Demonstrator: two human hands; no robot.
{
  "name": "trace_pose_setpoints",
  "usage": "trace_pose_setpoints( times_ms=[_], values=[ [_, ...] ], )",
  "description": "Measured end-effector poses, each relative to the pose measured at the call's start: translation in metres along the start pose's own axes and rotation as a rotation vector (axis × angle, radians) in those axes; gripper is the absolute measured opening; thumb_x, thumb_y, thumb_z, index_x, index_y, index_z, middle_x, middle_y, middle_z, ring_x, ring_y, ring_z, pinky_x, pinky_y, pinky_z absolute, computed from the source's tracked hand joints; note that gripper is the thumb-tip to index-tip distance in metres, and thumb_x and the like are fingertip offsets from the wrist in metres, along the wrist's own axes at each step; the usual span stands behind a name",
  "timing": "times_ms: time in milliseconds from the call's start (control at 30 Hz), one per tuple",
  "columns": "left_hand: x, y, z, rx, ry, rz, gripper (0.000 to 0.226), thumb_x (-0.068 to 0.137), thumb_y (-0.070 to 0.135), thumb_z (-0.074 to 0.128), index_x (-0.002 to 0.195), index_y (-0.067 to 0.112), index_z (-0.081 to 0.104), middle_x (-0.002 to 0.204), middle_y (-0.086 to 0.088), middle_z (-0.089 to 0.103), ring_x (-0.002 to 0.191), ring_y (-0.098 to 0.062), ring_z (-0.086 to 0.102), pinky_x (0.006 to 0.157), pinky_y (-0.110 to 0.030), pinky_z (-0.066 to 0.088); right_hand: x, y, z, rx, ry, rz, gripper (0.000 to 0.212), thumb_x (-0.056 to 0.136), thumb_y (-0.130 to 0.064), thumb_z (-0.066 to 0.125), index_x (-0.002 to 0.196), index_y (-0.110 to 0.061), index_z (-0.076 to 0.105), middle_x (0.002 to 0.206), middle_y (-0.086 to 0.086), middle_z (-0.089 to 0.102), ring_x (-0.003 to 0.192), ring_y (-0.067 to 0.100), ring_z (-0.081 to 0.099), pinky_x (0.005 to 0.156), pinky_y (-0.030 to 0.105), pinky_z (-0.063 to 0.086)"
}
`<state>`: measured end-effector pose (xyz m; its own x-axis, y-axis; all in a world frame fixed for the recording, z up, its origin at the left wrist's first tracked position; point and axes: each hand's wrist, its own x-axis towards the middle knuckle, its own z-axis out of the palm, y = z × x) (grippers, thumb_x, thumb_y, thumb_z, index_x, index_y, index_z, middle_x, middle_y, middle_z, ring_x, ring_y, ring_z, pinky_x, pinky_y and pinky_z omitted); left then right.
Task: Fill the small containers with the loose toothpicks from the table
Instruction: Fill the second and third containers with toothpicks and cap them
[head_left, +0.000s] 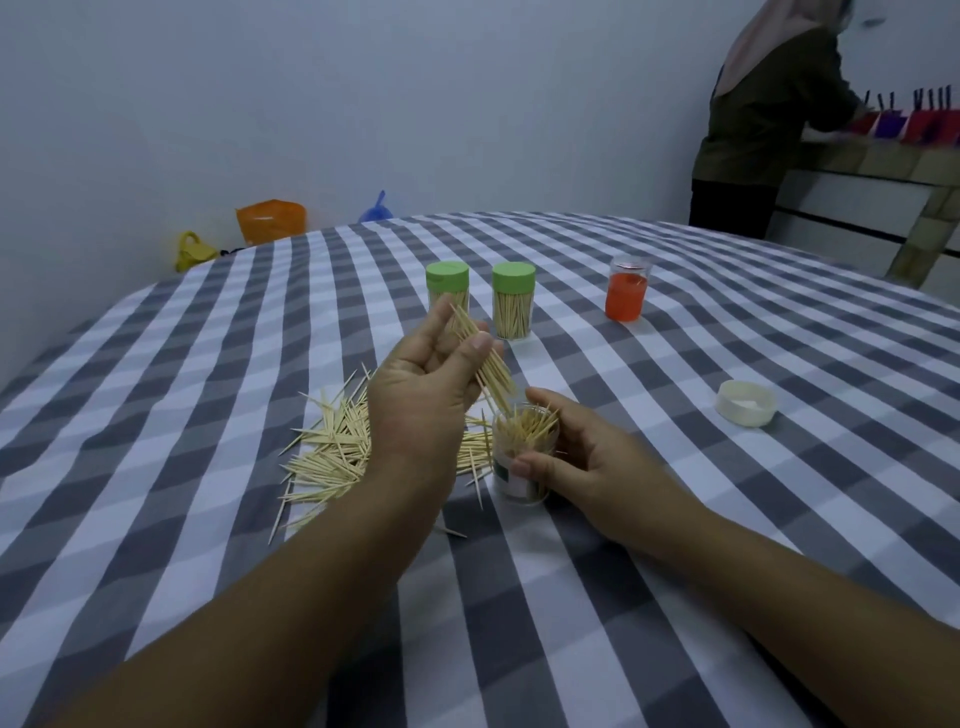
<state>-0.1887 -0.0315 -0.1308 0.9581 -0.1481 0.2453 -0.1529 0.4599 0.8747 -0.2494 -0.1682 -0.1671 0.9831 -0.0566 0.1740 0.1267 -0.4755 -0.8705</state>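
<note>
- Two hands work near the middle of the tabletop (675, 364), a little toward its near edge: the left hand (421, 384) is raised and pinches a bundle of toothpicks (485, 358) between thumb and fingers, and the right hand (576, 452) curls round an open clear container (522, 457) standing on the checked cloth.
- That bundle slants with its long axis running from upper left down to lower right, its lower tips right at the container's mouth, just above the picks already standing inside.
- Since the mouth lies directly below and slightly right of the left hand, the coming move likely turns on tipping the bundle more upright so it slides in rather than catching on the rim.
- Many loose toothpicks (332, 457) lie in a fanned pile just left of the container, partly hidden behind the left wrist, so the left hand is nearer to them.
- Toward the far edge stand two green-capped jars (447, 291) (513, 299) full of picks, and an orange container (627, 293) to their right.
- Near the right edge rests a white lid (746, 402), well apart from both hands.
- Judging by the pile, a good share remains to be packed.
</note>
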Motion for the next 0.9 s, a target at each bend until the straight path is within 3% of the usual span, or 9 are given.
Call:
trace_pose_setpoints(
  times_ms=[133, 233, 433, 567, 667, 767, 900],
  values=[
    [-0.004, -0.012, -0.001, 0.198, -0.113, 0.023, 0.053, 0.085, 0.003, 0.063, 0.133, 0.021, 0.049, 0.096, 0.0, 0.074, 0.097, -0.014, 0.069, 0.09, -0.038, 0.054, -0.001, 0.0, -0.001, 0.026, -0.017, -0.017, 0.064, 0.085, -0.023, 0.067, 0.142, -0.026, 0.038, 0.121, -0.009, 0.062, 0.108, 0.0, 0.06, 0.096, 0.023, 0.049],
    [-0.003, -0.016, -0.004, 0.246, -0.175, -0.03, 0.052, 0.083, 0.004, 0.067, 0.131, 0.02, 0.053, 0.098, -0.005, 0.074, 0.097, -0.013, 0.069, 0.089, -0.037, 0.055, -0.002, -0.001, -0.002, 0.022, -0.012, -0.037, 0.061, 0.085, -0.022, 0.066, 0.14, -0.028, 0.041, 0.117, -0.012, 0.063, 0.104, -0.002, 0.061, 0.092, 0.018, 0.05],
    [0.001, -0.017, -0.009, 0.362, -0.213, 0.005, 0.021, 0.084, 0.016, 0.068, 0.104, 0.013, 0.071, 0.093, 0.013, 0.073, 0.094, 0.004, 0.066, 0.079, -0.013, 0.052, -0.002, 0.002, -0.003, 0.029, -0.007, -0.044, 0.066, 0.082, -0.025, 0.068, 0.141, -0.026, 0.04, 0.117, -0.008, 0.065, 0.106, 0.003, 0.062, 0.095, 0.027, 0.051],
    [0.005, -0.019, -0.017, 0.645, -0.331, 0.126, 0.009, 0.082, 0.023, 0.069, 0.089, 0.028, 0.072, 0.096, 0.016, 0.068, 0.096, 0.02, 0.054, 0.081, 0.0, 0.039, -0.001, 0.003, -0.005, 0.015, -0.014, -0.048, 0.063, 0.083, -0.025, 0.068, 0.139, -0.029, 0.041, 0.114, -0.01, 0.065, 0.103, 0.0, 0.062, 0.09, 0.02, 0.051],
    [0.006, -0.011, -0.021, 0.621, -0.395, 0.126, 0.02, 0.079, 0.037, 0.061, 0.095, 0.028, 0.071, 0.099, 0.018, 0.068, 0.101, 0.017, 0.055, 0.083, -0.001, 0.04, -0.001, 0.004, -0.005, 0.003, -0.009, -0.039, 0.071, 0.077, -0.037, 0.068, 0.141, -0.027, 0.039, 0.121, -0.008, 0.062, 0.107, 0.001, 0.061, 0.094, 0.023, 0.05],
    [0.01, -0.005, -0.023, 0.549, -0.415, 0.065, 0.036, 0.079, 0.042, 0.053, 0.108, 0.027, 0.066, 0.108, 0.016, 0.067, 0.105, 0.013, 0.057, 0.082, -0.002, 0.043, -0.002, 0.004, -0.005, -0.012, -0.011, -0.024, 0.069, 0.081, -0.03, 0.068, 0.142, -0.027, 0.036, 0.124, -0.009, 0.06, 0.11, 0.001, 0.059, 0.096, 0.021, 0.048],
    [0.014, -0.009, -0.025, 0.651, -0.495, 0.035, 0.023, 0.089, 0.03, 0.055, 0.11, 0.029, 0.065, 0.112, 0.018, 0.063, 0.106, 0.013, 0.055, 0.085, -0.005, 0.044, -0.001, 0.002, -0.004, -0.007, -0.011, -0.03, 0.068, 0.08, -0.032, 0.067, 0.141, -0.028, 0.038, 0.122, -0.009, 0.062, 0.108, 0.001, 0.06, 0.095, 0.023, 0.049]
  ],
)
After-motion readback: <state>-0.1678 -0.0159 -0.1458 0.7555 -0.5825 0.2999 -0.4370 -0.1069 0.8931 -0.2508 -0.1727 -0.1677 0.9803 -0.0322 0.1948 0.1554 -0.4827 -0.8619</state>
